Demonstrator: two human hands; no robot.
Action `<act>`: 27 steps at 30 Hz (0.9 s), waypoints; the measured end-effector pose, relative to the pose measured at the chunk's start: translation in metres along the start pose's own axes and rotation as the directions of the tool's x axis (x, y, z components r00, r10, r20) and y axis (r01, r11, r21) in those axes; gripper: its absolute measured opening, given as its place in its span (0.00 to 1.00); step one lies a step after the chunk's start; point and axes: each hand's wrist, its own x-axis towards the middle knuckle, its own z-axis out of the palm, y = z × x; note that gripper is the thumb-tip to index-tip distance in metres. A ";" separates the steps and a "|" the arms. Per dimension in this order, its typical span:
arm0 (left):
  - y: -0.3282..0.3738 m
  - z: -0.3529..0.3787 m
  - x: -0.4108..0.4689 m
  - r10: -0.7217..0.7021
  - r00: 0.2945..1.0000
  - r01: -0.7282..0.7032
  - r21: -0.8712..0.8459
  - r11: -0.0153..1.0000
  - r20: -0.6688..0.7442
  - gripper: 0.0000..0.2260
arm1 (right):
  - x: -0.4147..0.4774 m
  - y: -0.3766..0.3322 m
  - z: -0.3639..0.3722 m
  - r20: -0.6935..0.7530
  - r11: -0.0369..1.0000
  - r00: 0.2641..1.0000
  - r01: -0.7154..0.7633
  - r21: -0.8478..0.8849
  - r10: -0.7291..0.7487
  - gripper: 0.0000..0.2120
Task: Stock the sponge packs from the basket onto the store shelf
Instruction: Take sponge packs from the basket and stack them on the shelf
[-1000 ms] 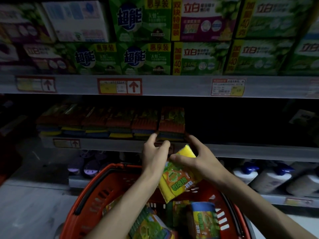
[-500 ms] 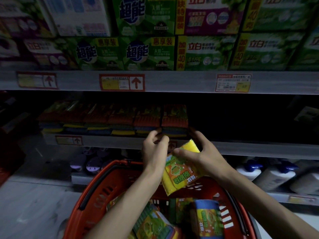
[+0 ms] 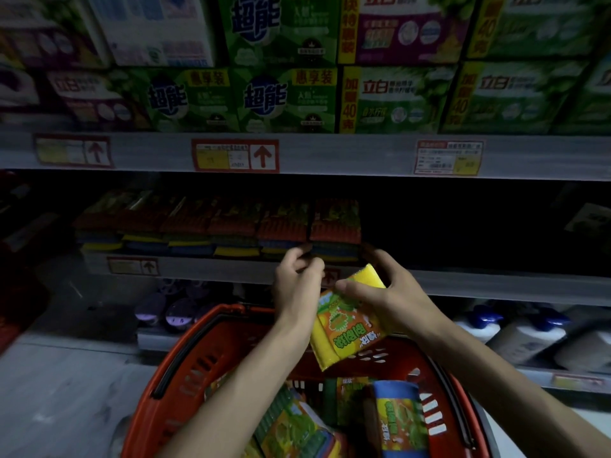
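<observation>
I see my right hand [image 3: 393, 299] gripping a yellow sponge pack [image 3: 347, 332] from above, thumb across its printed face and fingers wrapped over its far upper edge. The pack hangs tilted, its lower corner over the red basket [image 3: 185, 368] and its upper end just in front of the middle shelf's front edge [image 3: 496, 285]. My left hand [image 3: 296, 285] sits right beside the pack's upper left corner with its fingers curled in; I cannot tell whether it pinches the pack or only touches it. On the middle shelf, a row of stocked sponge packs [image 3: 231, 226] runs from the left up to a spot just behind my hands; the shelf to the right of them is dark. Down in the basket lie more packs, a blue-topped one [image 3: 396, 421] on the right and a green one [image 3: 291, 428] near my left forearm. Above, green detergent boxes [image 3: 284, 97] fill the upper shelf over a red-framed price tag [image 3: 234, 156]. White bottles [image 3: 479, 328] stand on the lower shelf at right.
</observation>
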 end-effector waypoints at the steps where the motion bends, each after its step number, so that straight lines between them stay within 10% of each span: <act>1: 0.000 0.001 0.000 -0.004 1.000 0.004 -0.009 1.000 0.002 0.18 | 0.000 0.000 0.000 -0.002 1.000 1.000 0.004 0.000 -0.004 0.22; 27: 0.004 0.003 -0.004 -0.007 1.000 0.007 -0.030 1.000 0.001 0.24 | 0.005 0.007 -0.008 0.068 0.998 0.996 -0.057 -0.011 0.057 0.23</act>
